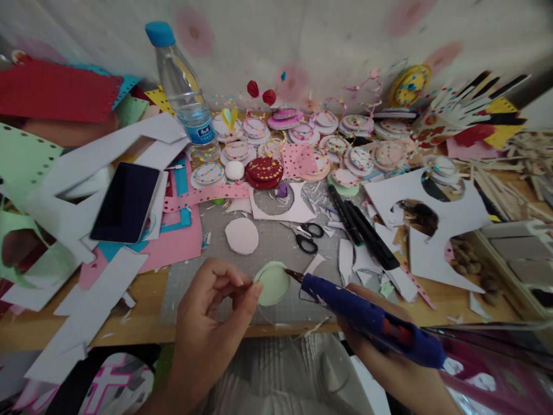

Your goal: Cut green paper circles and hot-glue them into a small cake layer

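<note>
Between thumb and fingers, my left hand [220,314] pinches a pale green paper disc [273,286] by its left edge, above the front of the grey cutting mat [181,288]. My right hand [367,334] is wrapped round a blue hot glue gun [371,317]. The gun's nozzle points left and meets, or nearly meets, the disc's upper right rim; I cannot tell which. Beyond the disc lie a white paper circle [242,236] and black-handled scissors [307,236]. Part of the right hand's grip is hidden behind the gun.
Several small decorated paper hats [265,172] line the back. A water bottle [185,98] stands at the back left, with a phone [126,202] on paper nearer me. Black markers [371,233] and a cut white sheet [449,242] lie right. A wooden box [501,265] sits far right.
</note>
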`<state>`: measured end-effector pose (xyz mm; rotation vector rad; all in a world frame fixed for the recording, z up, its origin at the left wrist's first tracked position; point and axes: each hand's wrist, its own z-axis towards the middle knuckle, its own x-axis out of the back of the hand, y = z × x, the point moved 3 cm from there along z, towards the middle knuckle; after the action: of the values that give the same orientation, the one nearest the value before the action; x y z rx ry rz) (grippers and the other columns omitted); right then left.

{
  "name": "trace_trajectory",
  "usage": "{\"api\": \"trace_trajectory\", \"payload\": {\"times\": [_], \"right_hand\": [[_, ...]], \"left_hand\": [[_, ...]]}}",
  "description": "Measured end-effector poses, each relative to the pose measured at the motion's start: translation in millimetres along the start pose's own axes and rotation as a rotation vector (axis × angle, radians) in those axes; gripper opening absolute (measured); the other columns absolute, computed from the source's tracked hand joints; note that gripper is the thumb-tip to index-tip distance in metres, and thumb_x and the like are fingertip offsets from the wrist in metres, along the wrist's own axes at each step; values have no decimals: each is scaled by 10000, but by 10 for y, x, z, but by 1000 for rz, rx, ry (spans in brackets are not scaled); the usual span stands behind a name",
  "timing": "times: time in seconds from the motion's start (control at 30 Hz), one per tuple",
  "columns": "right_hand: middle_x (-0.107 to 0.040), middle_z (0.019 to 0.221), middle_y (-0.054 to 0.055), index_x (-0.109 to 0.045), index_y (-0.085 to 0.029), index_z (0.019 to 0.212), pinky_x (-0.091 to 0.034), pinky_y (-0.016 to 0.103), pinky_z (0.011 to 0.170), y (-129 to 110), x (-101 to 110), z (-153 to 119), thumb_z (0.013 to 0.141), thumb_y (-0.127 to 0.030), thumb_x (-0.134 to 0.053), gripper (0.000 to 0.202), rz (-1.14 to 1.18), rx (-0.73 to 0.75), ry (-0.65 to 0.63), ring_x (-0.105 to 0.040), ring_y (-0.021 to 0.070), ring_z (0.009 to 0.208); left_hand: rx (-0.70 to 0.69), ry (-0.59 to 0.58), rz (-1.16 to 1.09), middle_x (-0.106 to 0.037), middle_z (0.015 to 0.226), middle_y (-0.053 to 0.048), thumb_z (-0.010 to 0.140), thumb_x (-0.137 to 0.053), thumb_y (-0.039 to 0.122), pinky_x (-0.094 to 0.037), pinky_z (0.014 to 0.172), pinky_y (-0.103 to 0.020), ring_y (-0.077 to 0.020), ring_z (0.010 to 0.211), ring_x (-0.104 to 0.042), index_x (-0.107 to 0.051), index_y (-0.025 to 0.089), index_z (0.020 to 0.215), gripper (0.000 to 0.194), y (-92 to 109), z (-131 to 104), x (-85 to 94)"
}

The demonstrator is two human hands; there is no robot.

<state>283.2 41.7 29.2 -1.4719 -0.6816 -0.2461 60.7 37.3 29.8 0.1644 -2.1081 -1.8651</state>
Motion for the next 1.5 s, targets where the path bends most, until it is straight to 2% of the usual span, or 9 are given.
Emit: {"api": "trace_trajectory", "payload": {"times": [0.13, 0.23, 0.37, 0.53, 0.9, 1.07, 1.2, 1.33, 1.5], "right_hand": [[-535, 597, -23, -458, -237, 672, -439, 250, 478, 16, -21, 2, 747, -126, -513, 145, 3, -3, -28, -547, 155, 520], [-574, 651, -3, -469, -232, 679, -456, 257, 496, 34, -30, -10, 756, -136, -523, 134, -25, -13, -42, -572, 166, 564], [-596, 670, 13, -479, -237, 675, -467, 262, 498, 44, -31, -23, 763, -149, -521, 131, -37, 0, -33, -610, 192, 617], [-571, 641, -4, -493, -238, 678, -471, 255, 498, 41, -31, -24, 742, -132, -529, 129, -54, 6, -40, -572, 172, 561], [-564, 649, -19, -505, -229, 688, -459, 236, 506, 25, -25, -24, 729, -112, -534, 127, -82, 24, -23, -552, 148, 545], [-568, 637, -15, -509, -239, 678, -467, 242, 506, 18, -27, -36, 727, -113, -536, 138, -90, 34, -8, -575, 163, 556], [-558, 624, -21, -487, -243, 667, -452, 241, 493, -3, -33, -29, 736, -116, -526, 150, -79, 37, 35, -554, 155, 529], [-542, 624, -29, -470, -239, 683, -443, 234, 492, -18, -49, -15, 754, -119, -529, 152, -69, 39, -23, -543, 144, 523], [-545, 630, -27, -478, -245, 707, -449, 236, 494, -23, -27, -12, 751, -113, -520, 145, -79, 67, -12, -557, 150, 532]], "left_hand": [[18, -18, 9, -582, 724, 34, 764, -671, 127, -482, 579, -166, -99, 666, -588, -494, 211, 764, 196, 14, 4, -8], [41, 16, 17, -585, 725, 34, 761, -669, 137, -488, 593, -175, -102, 669, -591, -491, 211, 756, 192, 16, 10, 8], [8, -28, 27, -590, 725, 32, 770, -669, 136, -497, 590, -173, -99, 661, -595, -496, 212, 764, 189, 15, 10, 3], [46, 36, 5, -586, 730, 24, 763, -668, 138, -480, 564, -168, -103, 669, -591, -494, 209, 763, 188, -6, -3, 16], [9, -7, 31, -586, 729, 27, 773, -674, 141, -488, 562, -169, -105, 662, -596, -490, 211, 761, 197, -29, 3, 51], [-29, -43, 56, -586, 749, 30, 799, -656, 136, -501, 593, -170, -101, 670, -594, -489, 218, 790, 185, -50, 3, 54], [-31, -51, 63, -591, 756, 35, 810, -650, 136, -501, 604, -161, -95, 676, -592, -483, 224, 796, 189, -61, 3, 57], [-31, -52, 59, -586, 754, 33, 806, -653, 136, -498, 592, -160, -96, 670, -589, -485, 221, 792, 189, -56, -2, 58], [-31, -54, 55, -580, 745, 37, 808, -650, 132, -501, 605, -160, -92, 667, -586, -482, 222, 791, 192, -45, -9, 56]]}}
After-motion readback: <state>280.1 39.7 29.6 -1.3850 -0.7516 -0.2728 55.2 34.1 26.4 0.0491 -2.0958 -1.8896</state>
